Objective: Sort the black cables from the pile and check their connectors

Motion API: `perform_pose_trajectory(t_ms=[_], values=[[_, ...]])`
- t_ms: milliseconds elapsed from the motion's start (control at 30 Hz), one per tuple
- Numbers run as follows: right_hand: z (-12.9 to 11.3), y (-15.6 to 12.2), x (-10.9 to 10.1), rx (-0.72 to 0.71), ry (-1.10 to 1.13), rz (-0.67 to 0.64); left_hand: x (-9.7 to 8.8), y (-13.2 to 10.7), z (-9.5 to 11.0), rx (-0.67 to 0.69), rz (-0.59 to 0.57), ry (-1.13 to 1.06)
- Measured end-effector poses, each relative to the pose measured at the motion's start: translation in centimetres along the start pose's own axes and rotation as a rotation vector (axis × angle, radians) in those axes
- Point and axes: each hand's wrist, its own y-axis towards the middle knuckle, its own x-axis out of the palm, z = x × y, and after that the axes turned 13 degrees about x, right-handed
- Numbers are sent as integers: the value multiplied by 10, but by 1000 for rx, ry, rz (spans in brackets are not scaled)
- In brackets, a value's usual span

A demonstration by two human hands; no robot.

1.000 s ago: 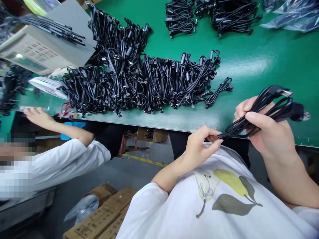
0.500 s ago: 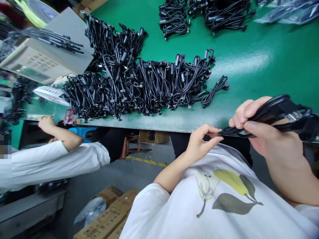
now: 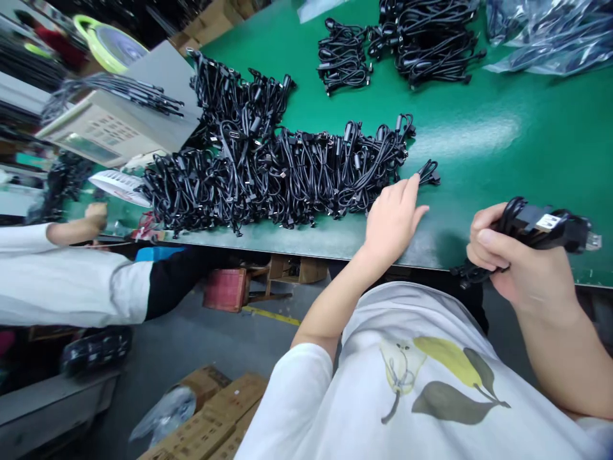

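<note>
My right hand [image 3: 520, 265] is closed round a coiled black cable bundle [image 3: 541, 230] with plugs sticking out to the right, held just over the green table's [image 3: 479, 128] near edge. My left hand [image 3: 395, 217] rests on the table with fingers stretched out, its fingertips touching a single coiled black cable [image 3: 428, 172] at the right end of a long pile of black cables [image 3: 278, 172].
More cable bundles [image 3: 421, 38] and plastic bags [image 3: 546, 32] lie at the table's far side. A beige machine [image 3: 110, 121] stands far left. A co-worker's arm in a white sleeve [image 3: 71, 291] reaches in on the left. Cardboard boxes [image 3: 211, 409] sit on the floor.
My left hand let go of the cable end near my chest and reached forward to the single cable on the table. My right hand kept its bundle, now gathered tighter.
</note>
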Motion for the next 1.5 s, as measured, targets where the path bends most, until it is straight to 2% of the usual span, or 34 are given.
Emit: perform_pose_trajectory(t_ms=[67, 133, 200, 267, 400, 467, 567, 667, 800, 900, 967, 1033, 1100, 1167, 1267, 1333, 1367, 1433, 1500], values=[[3, 0, -2, 35, 23, 10, 13, 21, -15, -17, -13, -4], [7, 1, -6, 59, 40, 42, 18, 31, -22, -20, -33, -25], [11, 3, -12, 77, 51, 89, 14, 26, -16, -11, -31, -104], [17, 5, -16, 85, 45, 120, 4, 13, -3, -24, 5, -288], [25, 9, -12, 59, -54, 83, -10, -9, 16, -113, 78, -674], [26, 12, -5, 31, -130, 68, -10, -11, 15, -189, 142, -773], [26, 19, 2, -7, -221, 76, -7, -8, 6, -323, 312, -902], [28, 25, 0, -14, -278, 78, -9, -8, 2, -324, 415, -935], [27, 27, -8, -70, -362, 119, -18, -13, 5, -189, 471, -828], [21, 29, -7, -192, -659, 213, -34, -6, -1, -114, 497, -640], [18, 39, -1, -362, -998, 172, -49, 7, -13, -45, 462, -450], [19, 54, 7, -543, -1333, 37, -65, 25, -29, 36, 364, -188], [21, 68, 14, -627, -1580, -54, -81, 42, -42, 70, 254, 105], [22, 75, 16, -663, -1686, -20, -93, 51, -49, 48, 136, 372], [18, 72, 4, -750, -1595, 121, -97, 41, -40, 10, 61, 650], [12, 65, -10, -741, -1449, 221, -86, 20, -26, 49, 74, 704], [9, 60, -17, -707, -1364, 281, -78, 7, -19, 89, 45, 681], [3, 52, -28, -602, -1185, 407, -59, -18, -6, 217, -133, 579], [-2, 44, -33, -482, -1032, 466, -41, -37, 1, 244, -345, 508]])
